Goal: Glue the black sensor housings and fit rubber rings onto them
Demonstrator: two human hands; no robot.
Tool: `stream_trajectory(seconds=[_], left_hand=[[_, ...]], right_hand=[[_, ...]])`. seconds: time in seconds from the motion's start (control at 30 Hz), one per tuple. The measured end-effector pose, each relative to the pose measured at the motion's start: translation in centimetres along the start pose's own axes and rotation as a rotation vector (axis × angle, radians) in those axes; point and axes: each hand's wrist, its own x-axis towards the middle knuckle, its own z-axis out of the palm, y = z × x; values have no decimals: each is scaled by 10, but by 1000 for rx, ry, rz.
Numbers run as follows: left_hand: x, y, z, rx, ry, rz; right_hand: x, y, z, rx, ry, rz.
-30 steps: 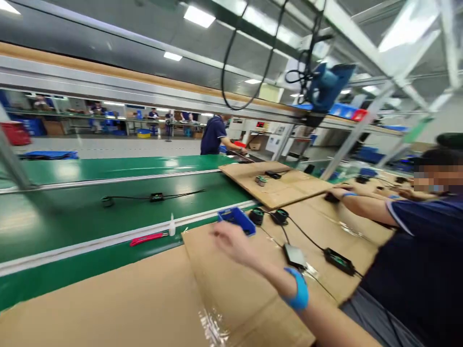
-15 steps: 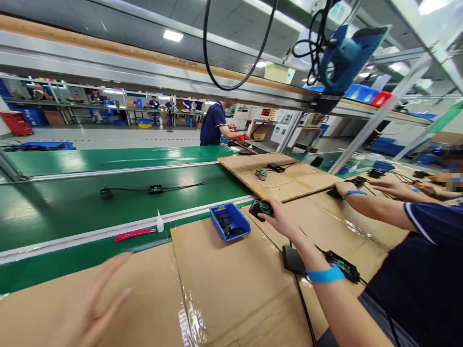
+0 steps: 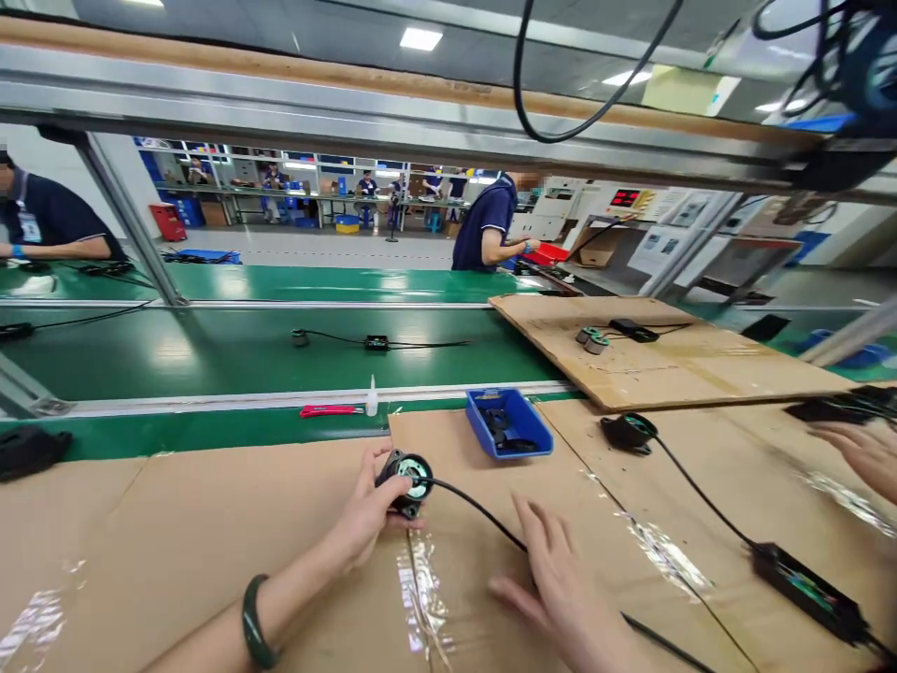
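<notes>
My left hand [image 3: 365, 517], a dark green bangle on its wrist, grips a small round black part with a pale face [image 3: 406, 479] just above the cardboard sheet [image 3: 210, 551]. A black cable [image 3: 476, 509] runs from that part to the right. My right hand [image 3: 561, 584] hovers open over the cable with its fingers spread and holds nothing. A blue tray of black parts [image 3: 508, 422] sits just beyond both hands.
A second round part [image 3: 629, 433] with a cable leads to a black box [image 3: 805, 591] at the right. A co-worker's hand [image 3: 865, 453] reaches in at the right edge. A red knife [image 3: 326, 410] and a small white bottle [image 3: 371, 397] lie by the green conveyor [image 3: 210, 350].
The view has swung left and down. My right hand came back from the round part near the blue tray. My left hand now holds a round part over the cardboard.
</notes>
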Motion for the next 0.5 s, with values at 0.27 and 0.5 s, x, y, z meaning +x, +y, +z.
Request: stream_trajectory(seconds=[0.27, 0.5], left_hand=[[-25, 13, -78, 164, -148, -257], [-37, 14, -106, 95, -366, -440]], right_hand=[[-18, 8, 31, -3, 92, -30], [109, -28, 42, 577, -288, -32]])
